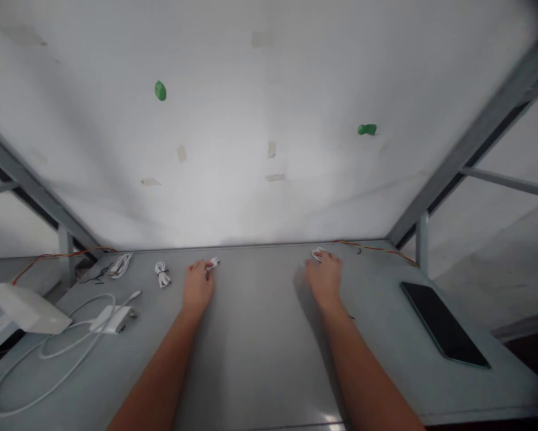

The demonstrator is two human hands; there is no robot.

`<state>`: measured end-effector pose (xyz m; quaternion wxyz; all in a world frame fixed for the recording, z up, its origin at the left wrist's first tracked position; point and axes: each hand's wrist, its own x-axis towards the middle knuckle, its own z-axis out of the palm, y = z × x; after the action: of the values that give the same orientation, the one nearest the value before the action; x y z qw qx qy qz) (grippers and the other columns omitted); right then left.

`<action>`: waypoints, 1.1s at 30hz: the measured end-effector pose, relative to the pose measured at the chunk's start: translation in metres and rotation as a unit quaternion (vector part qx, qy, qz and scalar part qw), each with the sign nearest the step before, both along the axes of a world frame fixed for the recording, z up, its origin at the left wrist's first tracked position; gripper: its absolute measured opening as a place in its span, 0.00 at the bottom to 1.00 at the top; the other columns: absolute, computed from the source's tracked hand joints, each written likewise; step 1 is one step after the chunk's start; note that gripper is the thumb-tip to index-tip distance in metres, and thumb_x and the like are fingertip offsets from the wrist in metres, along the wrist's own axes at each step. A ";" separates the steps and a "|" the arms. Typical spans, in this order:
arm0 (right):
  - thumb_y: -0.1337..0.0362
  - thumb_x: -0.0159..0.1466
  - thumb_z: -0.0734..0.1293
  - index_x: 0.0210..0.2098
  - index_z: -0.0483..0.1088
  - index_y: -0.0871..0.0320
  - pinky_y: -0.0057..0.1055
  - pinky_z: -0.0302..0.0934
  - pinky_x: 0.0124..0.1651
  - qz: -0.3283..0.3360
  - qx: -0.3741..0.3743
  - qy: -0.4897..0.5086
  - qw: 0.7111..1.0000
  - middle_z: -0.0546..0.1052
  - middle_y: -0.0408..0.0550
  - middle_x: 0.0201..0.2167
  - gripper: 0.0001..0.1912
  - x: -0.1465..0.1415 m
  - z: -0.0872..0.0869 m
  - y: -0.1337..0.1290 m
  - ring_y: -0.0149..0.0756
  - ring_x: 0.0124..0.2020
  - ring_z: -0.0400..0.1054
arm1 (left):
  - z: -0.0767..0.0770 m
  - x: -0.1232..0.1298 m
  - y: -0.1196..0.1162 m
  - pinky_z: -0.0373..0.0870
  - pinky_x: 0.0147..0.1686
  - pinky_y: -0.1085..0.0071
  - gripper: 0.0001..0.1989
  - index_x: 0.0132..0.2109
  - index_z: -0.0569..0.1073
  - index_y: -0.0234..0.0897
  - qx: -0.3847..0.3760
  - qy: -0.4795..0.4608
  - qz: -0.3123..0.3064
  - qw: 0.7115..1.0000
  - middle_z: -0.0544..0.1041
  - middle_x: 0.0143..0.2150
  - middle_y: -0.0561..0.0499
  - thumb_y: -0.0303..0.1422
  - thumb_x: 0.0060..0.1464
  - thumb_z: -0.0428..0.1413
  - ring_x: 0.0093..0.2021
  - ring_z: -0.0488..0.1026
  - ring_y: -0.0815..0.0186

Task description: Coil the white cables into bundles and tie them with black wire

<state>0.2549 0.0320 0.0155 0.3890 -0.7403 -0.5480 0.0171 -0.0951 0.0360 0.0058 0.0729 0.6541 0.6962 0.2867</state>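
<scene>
Near the back of a grey metal shelf (260,335), my left hand (199,286) is closed on a small white cable (213,262), which pokes out at its fingertips. Farther right, my right hand (325,275) has its fingers closed round another white cable (316,254), a loop of which shows past the fingers. Left of my left hand lies a bundled white cable (162,275) with a dark tie. A second coiled white cable (121,266) rests farther left.
A white charger (112,319) with a long looped cord and a white box (29,308) are at the left. A dark tablet (443,323) lies at the right. Orange wires run along the back edge below a white wall.
</scene>
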 end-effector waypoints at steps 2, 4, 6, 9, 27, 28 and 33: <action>0.68 0.64 0.66 0.44 0.75 0.61 0.48 0.58 0.61 0.069 0.001 0.018 0.997 0.78 0.64 0.48 0.10 -0.025 0.001 -0.003 0.55 0.55 0.69 | -0.002 0.009 0.000 0.68 0.60 0.58 0.14 0.51 0.77 0.35 -0.001 -0.101 -0.063 0.993 0.81 0.50 0.42 0.25 0.59 0.55 0.56 0.75 0.53; 0.70 0.63 0.66 0.43 0.76 0.59 0.45 0.60 0.61 0.154 0.000 0.032 0.987 0.78 0.59 0.46 0.10 -0.050 0.000 -0.009 0.51 0.54 0.69 | -0.007 0.022 -0.003 0.70 0.58 0.60 0.18 0.55 0.75 0.36 0.005 -0.186 -0.131 0.974 0.80 0.50 0.45 0.25 0.57 0.57 0.54 0.76 0.56; 0.73 0.63 0.66 0.44 0.76 0.57 0.43 0.61 0.61 0.257 0.006 0.045 0.965 0.78 0.55 0.47 0.12 -0.070 -0.003 -0.015 0.48 0.54 0.69 | -0.014 0.036 -0.008 0.72 0.56 0.63 0.23 0.59 0.72 0.38 0.009 -0.239 -0.199 0.950 0.77 0.53 0.46 0.26 0.56 0.59 0.53 0.76 0.60; 0.75 0.64 0.66 0.45 0.76 0.56 0.44 0.61 0.60 0.360 0.003 0.045 0.932 0.78 0.54 0.47 0.13 -0.088 -0.008 -0.022 0.47 0.53 0.67 | -0.022 0.056 -0.016 0.77 0.50 0.64 0.27 0.62 0.70 0.42 0.008 -0.282 -0.243 0.928 0.71 0.61 0.43 0.30 0.55 0.62 0.51 0.76 0.61; 0.44 0.54 0.79 0.39 0.72 0.58 0.30 0.64 0.28 0.435 -0.203 0.439 0.759 0.78 0.43 0.27 0.27 -0.078 0.001 -0.019 0.33 0.25 0.69 | 0.005 0.072 -0.037 0.75 0.44 0.64 0.39 0.69 0.64 0.43 -0.127 -0.489 -0.287 0.814 0.77 0.46 0.47 0.47 0.55 0.68 0.42 0.78 0.61; 0.43 0.54 0.79 0.38 0.71 0.57 0.31 0.65 0.28 0.440 -0.210 0.447 0.750 0.77 0.43 0.26 0.27 -0.077 0.002 -0.019 0.33 0.24 0.70 | 0.005 0.073 -0.038 0.75 0.45 0.63 0.38 0.69 0.65 0.43 -0.126 -0.477 -0.286 0.821 0.76 0.46 0.47 0.48 0.57 0.67 0.41 0.78 0.61; 0.44 0.57 0.77 0.33 0.71 0.57 0.33 0.69 0.30 0.439 -0.230 0.448 0.744 0.78 0.43 0.23 0.23 -0.077 0.004 -0.021 0.34 0.23 0.72 | 0.006 0.075 -0.042 0.75 0.46 0.63 0.25 0.64 0.75 0.43 -0.104 -0.406 -0.296 0.858 0.76 0.52 0.42 0.45 0.63 0.60 0.46 0.75 0.59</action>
<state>0.1775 0.0108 0.0195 0.3571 -0.3922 -0.5545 0.6413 -0.0204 -0.0063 0.0119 0.4981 0.6439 0.4040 0.4172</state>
